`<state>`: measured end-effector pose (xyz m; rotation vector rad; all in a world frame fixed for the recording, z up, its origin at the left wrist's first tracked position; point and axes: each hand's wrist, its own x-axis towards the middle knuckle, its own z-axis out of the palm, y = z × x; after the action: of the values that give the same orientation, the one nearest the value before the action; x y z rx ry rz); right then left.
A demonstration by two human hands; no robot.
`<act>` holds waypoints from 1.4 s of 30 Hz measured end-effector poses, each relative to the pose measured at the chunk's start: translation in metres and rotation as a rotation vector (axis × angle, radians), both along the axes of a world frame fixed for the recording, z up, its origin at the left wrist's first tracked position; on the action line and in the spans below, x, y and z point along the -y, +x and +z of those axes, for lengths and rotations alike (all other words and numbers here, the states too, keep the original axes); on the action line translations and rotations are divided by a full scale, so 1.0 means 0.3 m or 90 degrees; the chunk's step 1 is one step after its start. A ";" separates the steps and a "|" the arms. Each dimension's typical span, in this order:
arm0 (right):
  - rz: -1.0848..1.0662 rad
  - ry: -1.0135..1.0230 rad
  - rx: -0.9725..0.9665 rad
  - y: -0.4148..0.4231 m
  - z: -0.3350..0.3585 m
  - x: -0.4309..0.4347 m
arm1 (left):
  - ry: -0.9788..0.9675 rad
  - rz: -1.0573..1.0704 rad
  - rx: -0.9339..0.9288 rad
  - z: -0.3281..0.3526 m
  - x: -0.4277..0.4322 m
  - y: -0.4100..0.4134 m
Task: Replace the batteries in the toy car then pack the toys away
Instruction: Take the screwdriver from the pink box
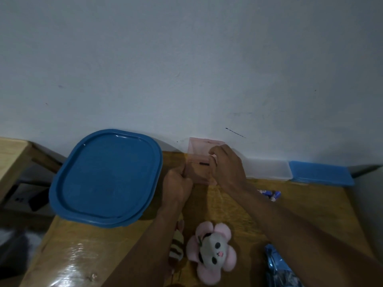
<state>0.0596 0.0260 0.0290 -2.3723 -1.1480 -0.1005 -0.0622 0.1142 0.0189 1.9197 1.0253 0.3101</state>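
Note:
A small clear pink plastic box [200, 172] with its lid tipped up against the wall stands at the back of the wooden table [310, 204]. My left hand [176, 187] grips its left side. My right hand [226, 166] holds its right side, fingers at the top rim. A dark thin item lies inside the box. Two blue batteries [271, 194] lie just right of my right wrist. A pink flower plush with a panda face [213, 249] lies near the front, and a striped plush [177, 247] sits partly hidden under my left forearm.
A large container with a blue lid [105, 177] fills the table's left side. A clear box [267, 169] and a blue lid [321, 172] rest along the wall at the right. A shiny blue packet [279, 268] lies at the front right. A second wooden table [12, 158] stands at the far left.

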 end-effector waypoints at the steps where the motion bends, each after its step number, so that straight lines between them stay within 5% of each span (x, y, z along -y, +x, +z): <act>1: 0.008 -0.023 0.003 0.001 -0.006 0.001 | 0.007 0.004 0.005 0.001 0.003 -0.005; 9: 0.087 -0.287 0.057 -0.019 -0.026 -0.002 | -0.014 0.006 0.050 0.012 0.011 -0.026; 31: 0.069 -0.414 0.060 -0.034 0.037 -0.027 | -0.066 0.016 0.008 0.039 0.017 -0.025; 42: 0.067 -0.356 -0.001 -0.013 0.075 -0.013 | -0.021 0.005 -0.047 0.043 0.007 -0.018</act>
<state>0.0556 0.0300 0.0513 -2.7710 -1.4420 0.2968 -0.0674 0.1120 0.0318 1.9098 1.0795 0.2266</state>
